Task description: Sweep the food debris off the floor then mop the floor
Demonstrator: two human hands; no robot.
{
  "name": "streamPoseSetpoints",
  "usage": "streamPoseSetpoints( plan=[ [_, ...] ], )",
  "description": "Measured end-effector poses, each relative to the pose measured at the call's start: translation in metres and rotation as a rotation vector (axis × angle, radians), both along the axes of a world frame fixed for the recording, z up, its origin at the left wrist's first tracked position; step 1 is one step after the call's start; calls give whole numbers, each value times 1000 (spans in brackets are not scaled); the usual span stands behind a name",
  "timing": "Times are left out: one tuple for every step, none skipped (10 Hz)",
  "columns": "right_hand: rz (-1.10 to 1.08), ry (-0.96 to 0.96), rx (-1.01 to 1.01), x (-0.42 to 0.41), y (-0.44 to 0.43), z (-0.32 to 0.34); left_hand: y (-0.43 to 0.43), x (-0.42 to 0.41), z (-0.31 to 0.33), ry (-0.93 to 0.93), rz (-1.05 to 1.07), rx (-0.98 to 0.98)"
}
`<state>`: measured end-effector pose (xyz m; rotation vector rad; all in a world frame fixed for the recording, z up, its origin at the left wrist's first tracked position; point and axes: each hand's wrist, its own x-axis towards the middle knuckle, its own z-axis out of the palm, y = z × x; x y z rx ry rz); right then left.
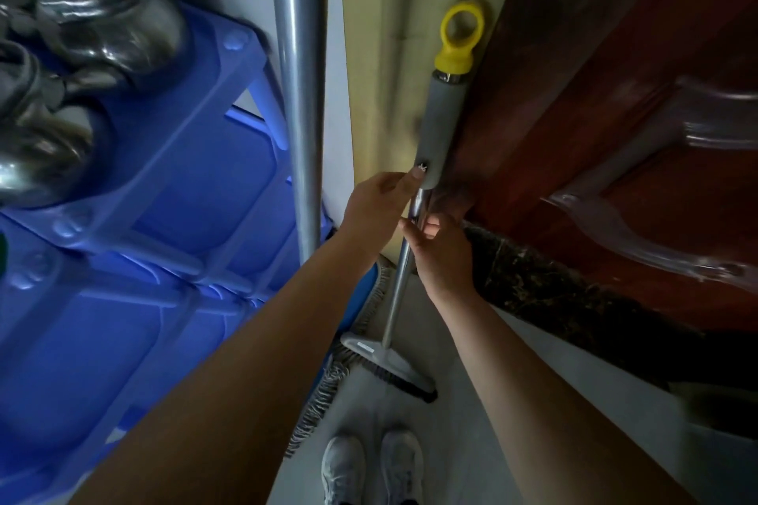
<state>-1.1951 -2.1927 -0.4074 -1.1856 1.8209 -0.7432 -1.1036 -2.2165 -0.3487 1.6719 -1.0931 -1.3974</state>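
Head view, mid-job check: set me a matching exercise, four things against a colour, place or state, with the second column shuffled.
Things:
1. hanging loop
2. broom head
3. rack
4. right hand

Descriptions:
A. blue, holding steel pots
B. gripping the metal pole
C. yellow, atop the grey grip
D. on the floor, ahead of the shoes

Pairs: 1-C, 2-D, 3-A, 4-B
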Motion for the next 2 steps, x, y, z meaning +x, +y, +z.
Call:
streamPoseSetpoints(
  plan=[
    [54,-8,2,-4,4,0,12,5,1,-39,-8,6],
    [17,-28,-3,-10,11,8,25,11,3,-39,28,40]
  ],
)
